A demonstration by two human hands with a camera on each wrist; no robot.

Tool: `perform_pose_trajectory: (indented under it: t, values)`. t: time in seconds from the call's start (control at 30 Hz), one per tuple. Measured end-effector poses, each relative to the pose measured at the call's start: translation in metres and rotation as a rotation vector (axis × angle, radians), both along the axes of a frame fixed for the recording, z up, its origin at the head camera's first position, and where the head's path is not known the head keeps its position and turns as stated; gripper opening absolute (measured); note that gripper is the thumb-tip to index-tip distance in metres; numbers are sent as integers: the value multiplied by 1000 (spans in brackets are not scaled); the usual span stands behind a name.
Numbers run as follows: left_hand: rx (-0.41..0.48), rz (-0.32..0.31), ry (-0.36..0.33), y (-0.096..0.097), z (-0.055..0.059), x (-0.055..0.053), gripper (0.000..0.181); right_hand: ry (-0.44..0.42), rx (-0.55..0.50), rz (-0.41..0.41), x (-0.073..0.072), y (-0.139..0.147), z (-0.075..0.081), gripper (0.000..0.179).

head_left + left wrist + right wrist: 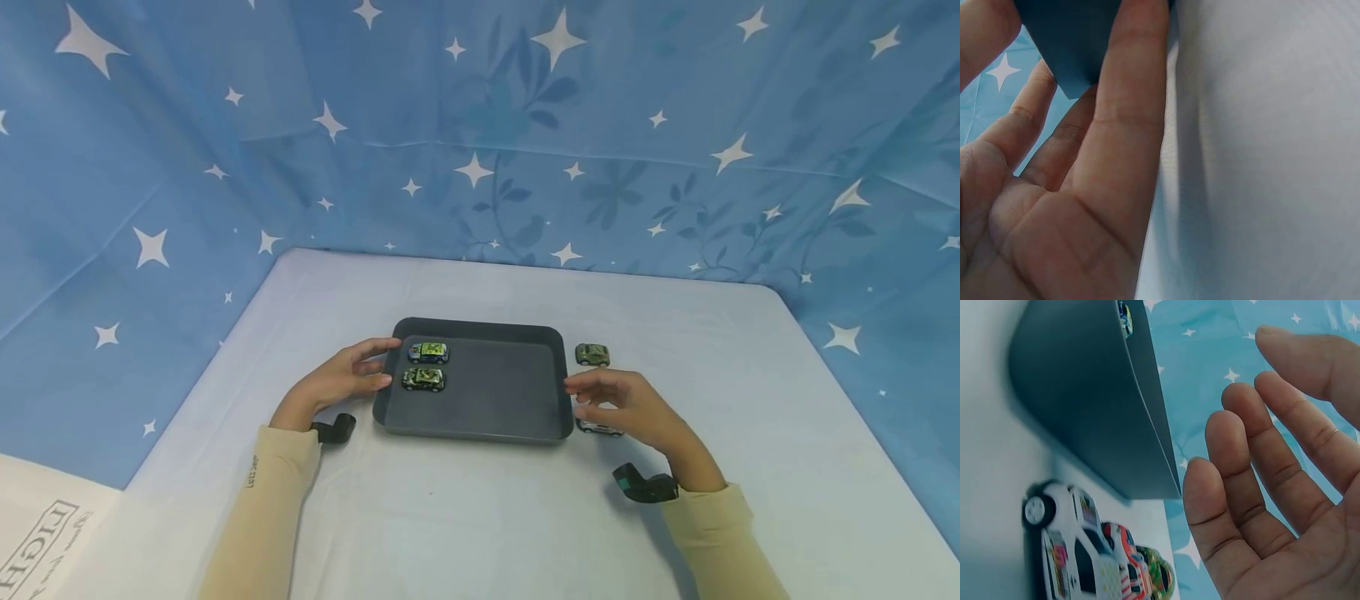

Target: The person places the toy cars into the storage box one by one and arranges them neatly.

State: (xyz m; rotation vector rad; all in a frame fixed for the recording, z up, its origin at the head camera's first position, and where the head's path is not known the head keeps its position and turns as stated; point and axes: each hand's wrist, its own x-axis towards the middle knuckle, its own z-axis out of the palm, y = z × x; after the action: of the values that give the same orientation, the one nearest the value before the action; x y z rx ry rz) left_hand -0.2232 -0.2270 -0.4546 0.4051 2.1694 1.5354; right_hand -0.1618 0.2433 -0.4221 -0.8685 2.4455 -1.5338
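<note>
A dark grey tray [495,392] lies on the table with two toy cars inside at its left: a blue-and-yellow one [428,352] and a green camouflage one [423,380]. My left hand [341,379] is at the tray's left side, its extended fingers and thumb at the rim; the left wrist view shows a tray corner [1072,56] among them. Beside the right rim hovers my right hand [618,404], fingers loosely bent and holding nothing. Under and behind it stand a white toy car [1088,556], a red-and-white striped one [1127,550] and a green camouflage one [592,355].
A white cloth covers the table [480,508]. A blue curtain [420,125] with white stars hangs behind and at both sides. Printed white material [45,533] shows at the lower left. Each wrist wears a small black camera.
</note>
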Motion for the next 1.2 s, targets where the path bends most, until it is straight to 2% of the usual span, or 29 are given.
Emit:
perform_pose_trajectory:
  t: [0.3, 0.73, 1.2]
  values:
    - [-1, 2, 7, 2, 0, 2, 72, 30, -16, 4, 3, 16, -1, 35]
    - [-4, 1, 10, 1, -2, 1, 71, 94, 39, -15, 4, 42, -1, 36]
    - [5, 0, 4, 1, -1, 2, 73, 121, 146, -124, 9, 62, -4, 32]
